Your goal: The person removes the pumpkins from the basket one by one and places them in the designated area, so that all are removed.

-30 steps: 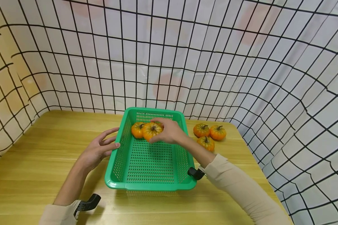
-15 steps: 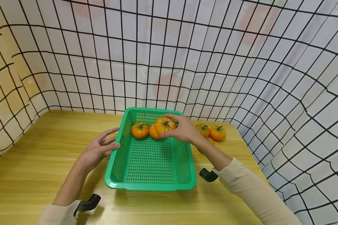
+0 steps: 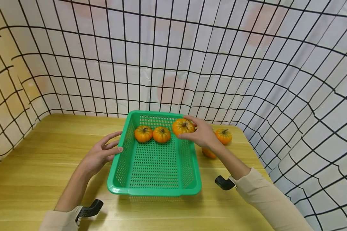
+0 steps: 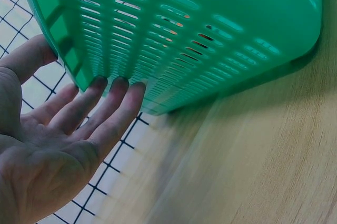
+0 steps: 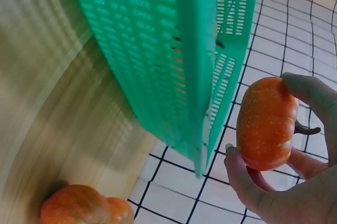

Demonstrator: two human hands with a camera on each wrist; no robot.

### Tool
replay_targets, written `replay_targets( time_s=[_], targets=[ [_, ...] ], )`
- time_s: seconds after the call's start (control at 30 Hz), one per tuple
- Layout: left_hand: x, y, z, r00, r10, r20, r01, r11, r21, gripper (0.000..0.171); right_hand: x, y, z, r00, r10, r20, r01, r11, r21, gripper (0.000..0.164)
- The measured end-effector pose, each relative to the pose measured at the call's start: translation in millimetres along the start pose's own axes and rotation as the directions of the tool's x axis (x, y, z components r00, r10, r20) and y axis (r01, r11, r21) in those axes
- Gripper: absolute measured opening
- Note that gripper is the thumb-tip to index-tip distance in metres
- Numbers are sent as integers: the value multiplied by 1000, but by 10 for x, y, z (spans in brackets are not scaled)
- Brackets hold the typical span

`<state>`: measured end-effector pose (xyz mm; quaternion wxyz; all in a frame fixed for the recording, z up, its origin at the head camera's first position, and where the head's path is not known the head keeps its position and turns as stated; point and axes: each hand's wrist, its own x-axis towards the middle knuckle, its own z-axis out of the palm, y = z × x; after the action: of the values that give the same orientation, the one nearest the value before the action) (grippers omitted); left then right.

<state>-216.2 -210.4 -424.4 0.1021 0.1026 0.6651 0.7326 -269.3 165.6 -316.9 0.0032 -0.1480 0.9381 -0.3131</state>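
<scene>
A green plastic basket point(image 3: 154, 191) with slotted walls stands on the wooden table. Inside it, at the back left, two small orange pumpkins sit side by side, the left pumpkin point(image 3: 143, 133) and its neighbour point(image 3: 162, 134). My right hand point(image 3: 203, 133) grips a third pumpkin point(image 3: 183, 127) between thumb and fingers, raised over the basket's right rim, its stem toward the palm in the right wrist view. At the left side, my left hand point(image 3: 96, 157) holds the basket, thumb at the rim and fingertips against the outer wall point(image 4: 174, 50).
Right of the basket, more pumpkins rest on the table: one at the far right point(image 3: 223, 136) and one partly behind my right forearm point(image 3: 209, 153). A black wire grid point(image 3: 173, 67) over white sheeting stands behind the table point(image 3: 52, 144) and along its sides.
My right hand has carried its pumpkin rightward from above the pair in the basket to the right rim, uncovering the second pumpkin inside. The left hand and basket stay put.
</scene>
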Motion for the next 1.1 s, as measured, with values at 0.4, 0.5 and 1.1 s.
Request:
replay_targets(
  time_s=[0.4,0.5,1.1],
  targets=[
    [11,-10,-1,1000,2,5,-2,1000,-12,73,-115,218,-71,997,5,-71,-5,1000,5,82],
    [9,-12,-1,1000,2,8,-2,1000,-13,74,-144,276,-99,994,16,-104,-18,1000,-15,82],
    [2,-15,-1,1000,-2,0,2,1000,-5,74,-376,742,-249,950,146,-275,-132,989,69,83]
  ],
)
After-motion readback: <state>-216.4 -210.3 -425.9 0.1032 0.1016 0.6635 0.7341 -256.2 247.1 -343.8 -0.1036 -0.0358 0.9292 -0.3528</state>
